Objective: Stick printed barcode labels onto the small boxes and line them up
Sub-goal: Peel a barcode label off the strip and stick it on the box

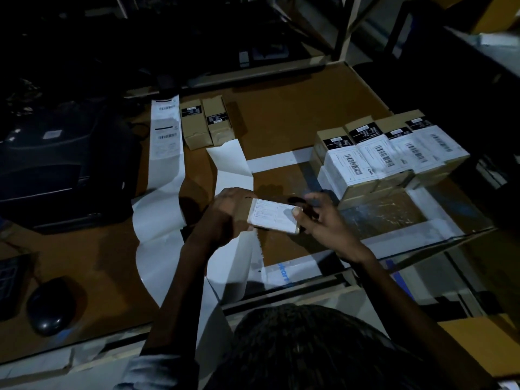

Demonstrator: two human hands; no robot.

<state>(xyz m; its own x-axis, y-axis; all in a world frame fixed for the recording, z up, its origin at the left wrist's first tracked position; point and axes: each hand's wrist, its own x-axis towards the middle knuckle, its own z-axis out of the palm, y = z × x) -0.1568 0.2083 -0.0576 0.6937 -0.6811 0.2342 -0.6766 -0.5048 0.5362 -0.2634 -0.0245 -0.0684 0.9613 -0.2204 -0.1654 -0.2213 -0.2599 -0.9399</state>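
A small brown box (pixel 274 216) is held over the middle of the table with a white barcode label on its top face. My left hand (pixel 228 212) grips its left end. My right hand (pixel 320 218) holds the right end, thumb pressing on the label. Two unlabelled brown boxes (pixel 204 122) lie side by side at the back. Several labelled boxes (pixel 391 156) are lined up in a stacked row at the right. A long strip of printed labels and backing paper (pixel 166 153) runs from the printer toward me.
A dark label printer (pixel 64 170) sits at the left. A black mouse (pixel 50 305) lies at the near left beside a keyboard edge (pixel 11 280). Empty backing paper (pixel 233 164) curls under my hands. A glass-topped section (pixel 394 215) with white tape strips lies at the right.
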